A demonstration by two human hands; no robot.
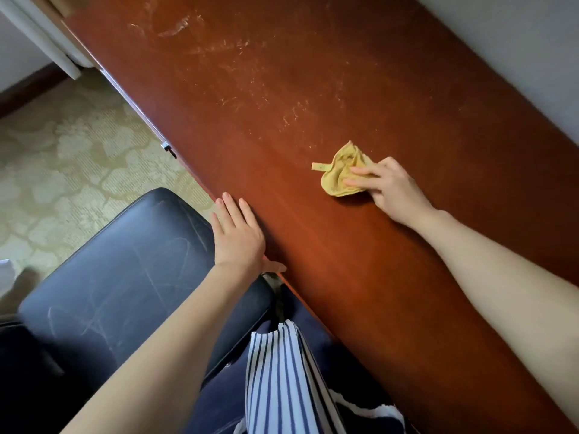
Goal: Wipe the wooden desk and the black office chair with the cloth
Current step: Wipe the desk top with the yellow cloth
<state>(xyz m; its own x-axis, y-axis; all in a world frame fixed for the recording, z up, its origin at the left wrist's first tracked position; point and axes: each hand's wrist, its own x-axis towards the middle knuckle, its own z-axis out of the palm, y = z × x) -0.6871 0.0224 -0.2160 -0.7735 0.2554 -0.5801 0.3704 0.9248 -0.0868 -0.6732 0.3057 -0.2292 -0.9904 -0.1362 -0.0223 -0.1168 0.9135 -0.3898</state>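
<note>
Cloth [340, 173]: yellow, crumpled into a loose wad, lying on the desk [313, 89] right of centre in the head view, well in from the near edge and short of the wall side. A narrow strip of the fabric sticks out to the left.

Right hand [388, 191]: placed on the right side of the cloth, palm down, forearm reaching in from the lower right, raised over the desk surface. Fingers [360, 171] are extended and slightly spread, pressing flat on top of the wad; the thumb side cannot be made out, so whether the cloth is pinched or merely pressed cannot be told.

Left hand [238, 236]: flat and open, fingers straight and close together, holding nothing. It rests at the near desk edge, palm down, with the thumb lying along the edge and the fingertips pointing toward the top of the frame. The forearm runs in from the lower left.

Desk surface: reddish-brown wood, glossy, with pale scuffs and streaks across the far half.

Black office chair [125, 270]: just beside the desk edge, beneath the left forearm, its padded surface showing light scratch marks.

Patterned carpet [69, 151] lies beyond the chair.
</note>
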